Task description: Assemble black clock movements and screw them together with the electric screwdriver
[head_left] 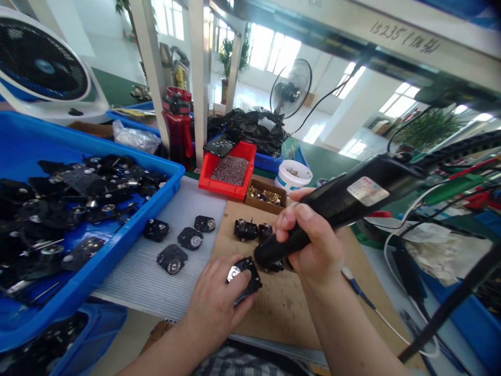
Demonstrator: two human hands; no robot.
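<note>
My right hand [313, 235] is wrapped round a black electric screwdriver [352, 196], tilted with its nose down to the left. My left hand [219, 292] grips a black plate assembly [252, 279] with a silver metal disc, low over the cardboard. The screwdriver's nose is right beside this assembly; whether they touch I cannot tell. Just behind, another black assembly [246, 230] rests on the cardboard sheet [282, 313], and more are partly hidden by the screwdriver. Several similar plates [172, 259] lie to the left on the ribbed grey mat [136, 284].
A blue tray [156, 209] full of black assemblies stands at left. Behind the cardboard are a red bin [250, 162] of small screws, a box of brass parts [266, 194] and a white tub [293, 177]. Cables and a blue-handled tool [362, 295] lie at right.
</note>
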